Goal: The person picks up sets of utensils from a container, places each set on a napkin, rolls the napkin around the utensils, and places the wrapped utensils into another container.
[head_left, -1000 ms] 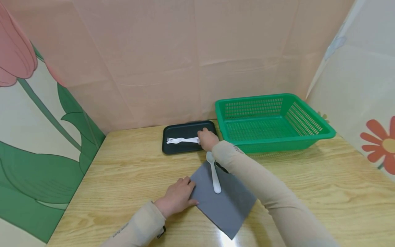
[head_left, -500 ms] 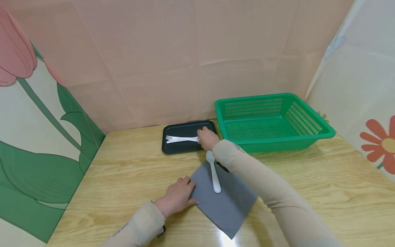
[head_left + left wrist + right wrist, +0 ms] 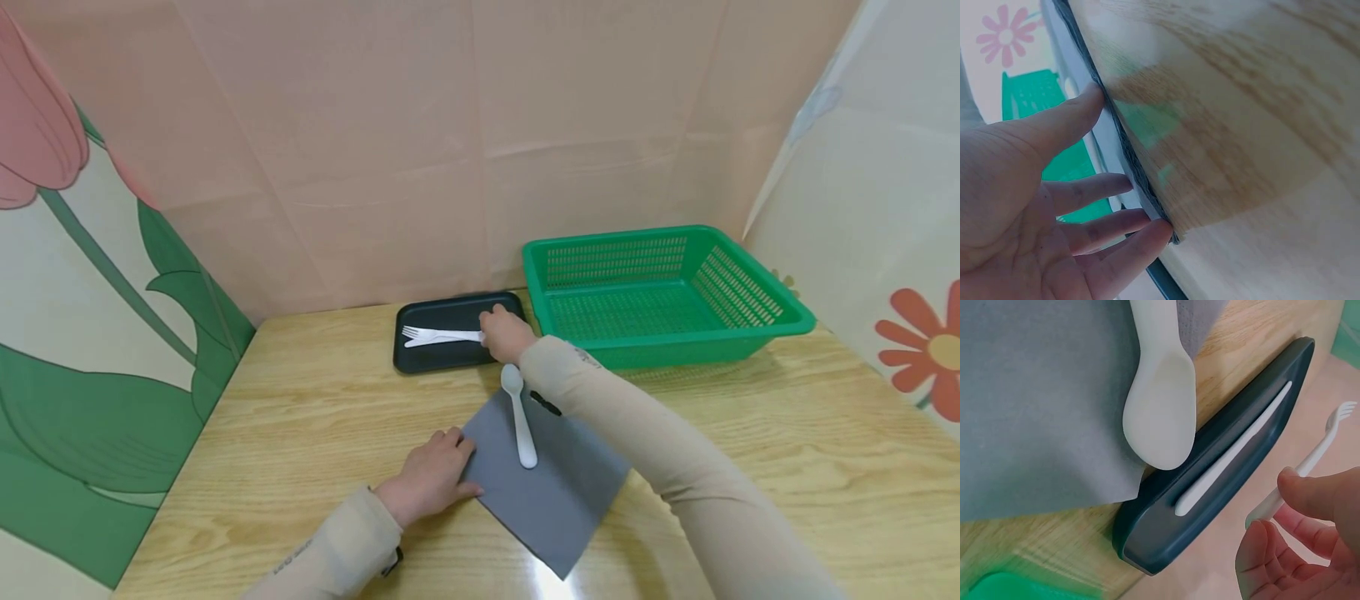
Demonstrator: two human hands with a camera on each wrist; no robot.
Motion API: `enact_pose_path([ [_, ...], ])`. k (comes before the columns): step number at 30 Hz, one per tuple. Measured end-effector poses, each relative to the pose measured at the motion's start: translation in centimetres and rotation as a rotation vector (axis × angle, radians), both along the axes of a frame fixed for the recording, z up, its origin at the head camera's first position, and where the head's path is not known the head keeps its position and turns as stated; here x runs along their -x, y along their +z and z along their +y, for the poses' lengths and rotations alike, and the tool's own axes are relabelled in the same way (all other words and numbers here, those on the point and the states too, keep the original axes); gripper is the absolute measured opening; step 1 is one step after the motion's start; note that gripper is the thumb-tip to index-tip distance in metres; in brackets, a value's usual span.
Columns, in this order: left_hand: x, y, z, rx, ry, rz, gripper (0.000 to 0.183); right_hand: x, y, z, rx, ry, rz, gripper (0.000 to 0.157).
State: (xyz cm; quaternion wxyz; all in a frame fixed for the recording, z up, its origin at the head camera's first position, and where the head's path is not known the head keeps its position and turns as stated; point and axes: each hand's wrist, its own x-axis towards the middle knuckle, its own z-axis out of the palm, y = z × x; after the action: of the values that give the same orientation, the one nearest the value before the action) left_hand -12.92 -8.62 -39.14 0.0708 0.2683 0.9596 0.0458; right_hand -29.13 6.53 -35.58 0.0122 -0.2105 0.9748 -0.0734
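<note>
Pinched by its handle end between the thumb and fingers of my right hand [image 3: 506, 335] is a white plastic fork [image 3: 1314, 455], above the black tray [image 3: 423, 361]. A white knife [image 3: 1235, 450] lies in that tray; in the head view the fork partly overlaps it. My left hand [image 3: 429, 477] rests at the left edge of a grey folded napkin [image 3: 558, 508], with extended fingertips touching its layered edge in the left wrist view. A white spoon [image 3: 523, 433] lies on the napkin, its bowl reaching past the far corner.
A green plastic basket [image 3: 675, 352] stands at the back right, beside the tray. A pink backdrop [image 3: 360, 150] rises behind the wooden table [image 3: 315, 417], and flower-printed sheets flank both sides.
The fork in my right hand has risen slightly, showing more of the knife beneath it. My left hand, the napkin and the spoon stay in place.
</note>
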Motion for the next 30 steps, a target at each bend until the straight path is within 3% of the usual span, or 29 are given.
enact_pose_path([
  [19, -0.2, 0.1, 0.1, 0.003, -0.004, 0.017, 0.054, -0.8, 0.7, 0.7, 0.033, 0.031, -0.062, 0.020],
  [30, -0.2, 0.1, 0.0, 0.002, -0.003, 0.009, 0.054, -1.1, 0.6, 0.7, 0.033, 0.010, -0.102, 0.018],
])
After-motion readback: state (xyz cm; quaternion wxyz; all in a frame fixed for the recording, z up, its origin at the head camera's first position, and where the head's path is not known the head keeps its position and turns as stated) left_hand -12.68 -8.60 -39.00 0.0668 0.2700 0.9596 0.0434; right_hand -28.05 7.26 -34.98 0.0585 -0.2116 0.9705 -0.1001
